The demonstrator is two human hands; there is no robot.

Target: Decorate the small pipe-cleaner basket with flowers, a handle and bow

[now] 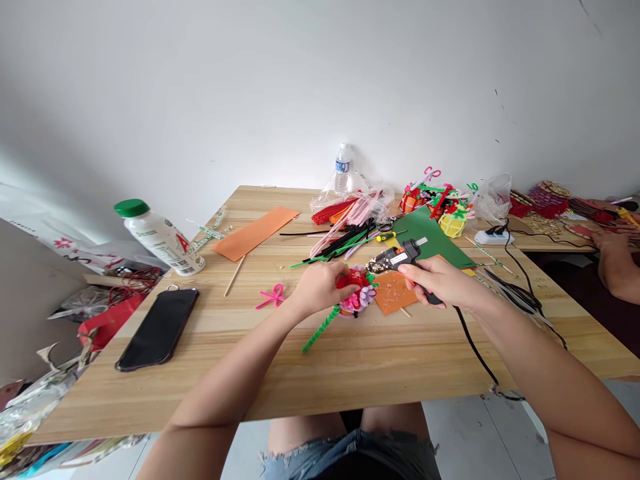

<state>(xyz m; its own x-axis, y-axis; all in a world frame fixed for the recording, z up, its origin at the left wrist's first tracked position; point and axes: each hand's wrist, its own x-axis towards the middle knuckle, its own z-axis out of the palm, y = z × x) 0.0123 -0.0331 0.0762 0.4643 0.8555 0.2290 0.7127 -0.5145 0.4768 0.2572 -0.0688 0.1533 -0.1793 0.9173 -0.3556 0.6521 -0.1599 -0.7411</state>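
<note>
My right hand (440, 280) is closed round the handle of a black hot glue gun (397, 257), whose nozzle points left. Its tip is close to a pipe-cleaner flower bunch (359, 293) in red, pink, lilac and green. My left hand (327, 287) grips that bunch from its left side, the fingertips partly hidden among the petals. From the bunch a thick green fuzzy stem (320, 330) slants down onto the table. A pink pipe-cleaner bow (271, 296) lies left of my left hand. Under the nozzle side rests an orange card (393, 293) with dried glue bits.
A phone (159, 329), a white bottle (160, 237) and an orange sheet (256, 232) lie or stand leftward. Behind are loose pipe cleaners (345, 240), a screwdriver (390, 236), green card (433, 233) and finished flower pieces (440, 203). A black cord (475, 350) trails right; a co-worker's hand (615, 243) is far right.
</note>
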